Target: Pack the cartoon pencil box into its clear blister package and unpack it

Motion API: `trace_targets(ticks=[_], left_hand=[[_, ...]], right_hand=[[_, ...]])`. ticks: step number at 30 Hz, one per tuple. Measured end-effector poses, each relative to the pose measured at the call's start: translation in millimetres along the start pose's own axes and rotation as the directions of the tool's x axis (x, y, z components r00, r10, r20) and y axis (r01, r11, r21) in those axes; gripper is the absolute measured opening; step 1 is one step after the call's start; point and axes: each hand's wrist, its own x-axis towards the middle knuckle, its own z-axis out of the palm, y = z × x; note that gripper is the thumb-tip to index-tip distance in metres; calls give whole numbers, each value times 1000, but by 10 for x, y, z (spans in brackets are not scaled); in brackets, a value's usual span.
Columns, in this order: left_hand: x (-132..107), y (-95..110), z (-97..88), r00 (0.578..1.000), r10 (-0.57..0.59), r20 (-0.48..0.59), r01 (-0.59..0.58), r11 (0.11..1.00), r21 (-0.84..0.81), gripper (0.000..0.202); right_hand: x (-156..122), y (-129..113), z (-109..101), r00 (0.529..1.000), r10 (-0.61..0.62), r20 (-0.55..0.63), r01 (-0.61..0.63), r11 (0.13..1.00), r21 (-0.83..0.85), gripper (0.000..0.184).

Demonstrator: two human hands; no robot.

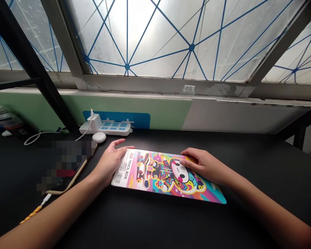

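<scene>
A flat, colourful pencil box lies on its broad side, close above or on the black desk; a gap cannot be made out. Its face shows a cartoon figure on a skateboard, and a white label with "PENCIL BOX" and a barcode runs along the left end. My left hand grips that left end, thumb on top and a finger sticking out past the far corner. On the far edge, right of centre, my right hand holds the box with the thumb across its face. Fingers beneath or behind the box are hidden.
A white power strip with a plugged-in charger stands against the wall, a round white object before it. Left lie a partly blurred phone-like device and its yellow-wrapped cable. A bottle and black slanted frame bars stand beyond.
</scene>
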Motion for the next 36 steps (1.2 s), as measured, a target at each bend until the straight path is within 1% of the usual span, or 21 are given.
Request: trace_targets(ticks=[2, 5, 7, 9, 10, 12, 14, 16, 18, 20, 21, 22, 24, 26, 28, 30, 31, 32, 33, 34, 36], left_hand=[[6, -9, -11, 1000, -2, -5, 3, 1000, 24, 44], [4, -7, -11, 1000, 13, 2, -13, 998, 57, 43], [-8, 3, -7, 999, 39, 24, -40, 998, 53, 39], [-34, 23, -7, 995, 85, 55, -86, 996, 21, 30], [-54, 37, -9, 991, 116, 72, -116, 993, -4, 24], [-103, 75, -19, 978, 183, 100, -177, 982, -65, 14], [-151, 118, -34, 962, 246, 118, -231, 964, -132, 15], [-180, 153, -47, 951, 284, 121, -260, 949, -180, 17], [-184, 170, -57, 953, 279, 121, -254, 948, -190, 22], [-176, 172, -64, 956, 262, 133, -237, 955, -175, 28], [-172, 171, -69, 953, 262, 149, -236, 957, -172, 30], [-170, 172, -78, 947, 271, 172, -241, 955, -173, 32], [-174, 183, -109, 930, 296, 220, -260, 949, -177, 33], [-181, 210, -163, 907, 304, 290, -272, 951, -147, 29], [-184, 244, -227, 868, 284, 408, -286, 956, -56, 19], [-186, 274, -280, 801, 245, 546, -341, 937, 80, 14], [-189, 286, -296, 764, 214, 609, -393, 903, 175, 16], [-196, 294, -304, 731, 180, 659, -459, 843, 279, 21], [-206, 300, -304, 704, 142, 696, -530, 758, 381, 29], [-218, 304, -299, 685, 103, 721, -595, 651, 472, 37], [-244, 306, -282, 671, 23, 741, -671, 446, 593, 56]], right_hand=[[-21, -49, 8, 1000, -2, 11, 2, 1000, -11, 46], [-43, -59, 3, 999, -14, -40, 12, 999, -51, 46], [-55, -49, -8, 992, -60, -113, 50, 995, -87, 47], [-82, -54, -22, 960, -150, -237, 117, 982, -149, 50], [-104, -66, -29, 927, -207, -311, 153, 970, -192, 50], [-162, -108, -39, 837, -321, -442, 210, 936, -283, 47], [-220, -158, -35, 746, -424, -514, 253, 894, -371, 39], [-257, -196, -18, 668, -512, -539, 284, 846, -452, 28], [-272, -218, 4, 588, -597, -545, 319, 791, -522, 19], [-284, -238, 21, 533, -665, -522, 364, 738, -569, 15], [-297, -253, 26, 525, -688, -501, 384, 717, -583, 15], [-316, -274, 29, 534, -702, -472, 398, 701, -592, 16], [-370, -333, 31, 571, -712, -409, 416, 680, -603, 17], [-430, -401, 40, 605, -712, -355, 427, 667, -611, 16], [-474, -457, 67, 643, -705, -300, 447, 663, -600, 13], [-490, -483, 114, 675, -695, -248, 469, 664, -583, 10], [-488, -485, 143, 685, -692, -225, 479, 662, -577, 9], [-481, -481, 173, 693, -691, -206, 484, 657, -578, 9], [-472, -472, 202, 697, -691, -189, 484, 649, -586, 9], [-461, -461, 229, 701, -692, -174, 484, 640, -597, 9], [-441, -441, 269, 703, -698, -141, 492, 619, -612, 7]])
